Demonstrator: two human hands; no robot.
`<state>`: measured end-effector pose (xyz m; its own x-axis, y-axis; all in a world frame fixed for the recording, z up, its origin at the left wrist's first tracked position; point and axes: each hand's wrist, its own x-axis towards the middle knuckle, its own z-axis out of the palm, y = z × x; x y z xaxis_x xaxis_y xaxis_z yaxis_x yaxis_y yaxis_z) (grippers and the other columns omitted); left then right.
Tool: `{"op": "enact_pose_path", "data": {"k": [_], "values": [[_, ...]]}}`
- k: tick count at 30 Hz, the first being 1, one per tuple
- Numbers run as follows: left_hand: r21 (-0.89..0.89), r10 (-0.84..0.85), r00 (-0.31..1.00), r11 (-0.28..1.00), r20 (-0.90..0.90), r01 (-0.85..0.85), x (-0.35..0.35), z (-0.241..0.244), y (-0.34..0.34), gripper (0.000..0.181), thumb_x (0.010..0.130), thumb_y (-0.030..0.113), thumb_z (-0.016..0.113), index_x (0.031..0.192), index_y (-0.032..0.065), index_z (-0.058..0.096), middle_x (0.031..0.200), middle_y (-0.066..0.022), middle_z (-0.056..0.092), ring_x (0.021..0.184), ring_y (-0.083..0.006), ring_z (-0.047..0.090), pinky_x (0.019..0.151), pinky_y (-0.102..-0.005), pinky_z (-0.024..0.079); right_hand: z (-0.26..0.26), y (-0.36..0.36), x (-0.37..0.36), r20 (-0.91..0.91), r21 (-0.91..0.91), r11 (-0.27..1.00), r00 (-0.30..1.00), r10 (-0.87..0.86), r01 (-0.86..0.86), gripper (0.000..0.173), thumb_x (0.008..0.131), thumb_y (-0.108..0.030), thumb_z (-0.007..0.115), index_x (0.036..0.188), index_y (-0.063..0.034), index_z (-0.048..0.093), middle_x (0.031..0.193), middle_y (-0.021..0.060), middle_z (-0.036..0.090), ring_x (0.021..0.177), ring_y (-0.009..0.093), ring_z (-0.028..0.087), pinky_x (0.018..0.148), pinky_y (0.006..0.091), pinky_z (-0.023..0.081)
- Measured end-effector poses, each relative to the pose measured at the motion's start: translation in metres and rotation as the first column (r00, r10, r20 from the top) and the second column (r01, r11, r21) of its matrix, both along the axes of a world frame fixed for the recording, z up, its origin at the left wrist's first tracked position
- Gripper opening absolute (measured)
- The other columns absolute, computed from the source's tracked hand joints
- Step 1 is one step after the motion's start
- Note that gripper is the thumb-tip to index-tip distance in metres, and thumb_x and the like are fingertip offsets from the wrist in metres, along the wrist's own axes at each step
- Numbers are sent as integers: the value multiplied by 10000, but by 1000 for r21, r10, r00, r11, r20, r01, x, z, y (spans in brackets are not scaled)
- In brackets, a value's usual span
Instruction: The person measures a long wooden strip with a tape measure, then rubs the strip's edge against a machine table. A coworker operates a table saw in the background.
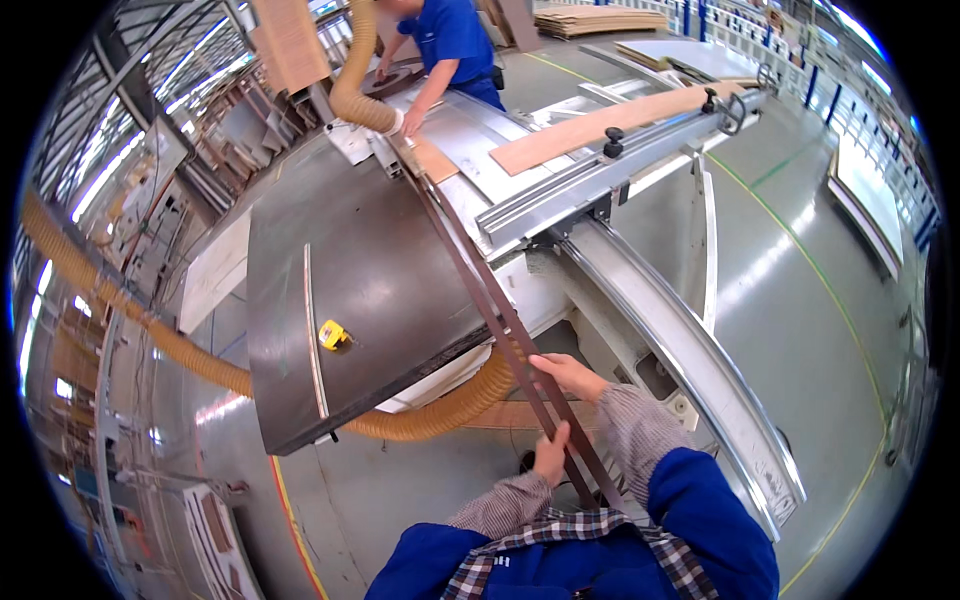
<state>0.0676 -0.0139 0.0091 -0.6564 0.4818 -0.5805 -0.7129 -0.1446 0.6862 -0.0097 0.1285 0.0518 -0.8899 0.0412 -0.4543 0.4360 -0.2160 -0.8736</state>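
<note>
Two long, narrow dark brown strips, a left strip (471, 279) and a right strip (550, 386), run side by side from the sliding table saw toward my body. A slim gap lies between them. My right hand (570, 375) grips the right strip just off the saw table's near edge. Closer to my waist, my left hand (553, 454) is closed around strip material; which of the two it holds is partly hidden by the fingers. The far ends lie by the saw's cutting line, near a co-worker's hand (412, 120).
A yellow tape measure (334, 335) and a thin strip (311, 330) lie on the dark saw table (390, 247). Right of it are the crosscut fence (570, 184), a wooden board (585, 131) and the sliding rail (667, 345). A ribbed dust hose (442, 405) passes below.
</note>
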Motion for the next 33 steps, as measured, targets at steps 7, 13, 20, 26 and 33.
{"op": "enact_pose_path", "data": {"k": [7,13,20,26,33], "values": [[-108,-383,910,909,159,402,109,-72,-31,294,902,295,464,1000,30,545,785,-16,522,731,-115,504,628,-297,415,-21,-25,28,131,-206,978,990,54,-26,280,842,-251,565,850,29,572,714,86,612,593,131,579,519,244,455],[-367,-821,218,451,-527,813,-14,-42,-28,352,877,119,417,1226,69,426,1186,-79,475,1048,-169,478,870,-323,401,-27,-22,140,170,127,992,985,-2,-20,271,850,-243,539,762,8,589,630,64,595,527,128,563,495,254,440],[439,2,1000,898,-32,12,-218,-13,8,458,887,383,413,1068,-31,493,1016,-152,584,936,-241,572,824,-389,460,-62,-13,296,265,443,844,944,198,-302,350,848,-351,512,746,-41,639,639,55,628,624,180,606,565,296,436],[287,93,992,956,-87,-65,-195,-8,30,394,887,333,461,1019,-38,478,974,-175,583,891,-254,582,813,-375,473,-129,20,417,541,411,660,751,378,-628,298,819,-304,516,921,-33,584,826,118,603,736,249,603,636,336,456],[237,46,998,971,-33,-37,-70,-12,26,376,896,321,449,1018,-33,484,953,-151,590,861,-226,583,791,-362,476,-180,69,398,483,466,212,448,752,-859,395,783,-220,525,1127,-29,502,1073,173,559,865,274,583,695,364,471]]}}
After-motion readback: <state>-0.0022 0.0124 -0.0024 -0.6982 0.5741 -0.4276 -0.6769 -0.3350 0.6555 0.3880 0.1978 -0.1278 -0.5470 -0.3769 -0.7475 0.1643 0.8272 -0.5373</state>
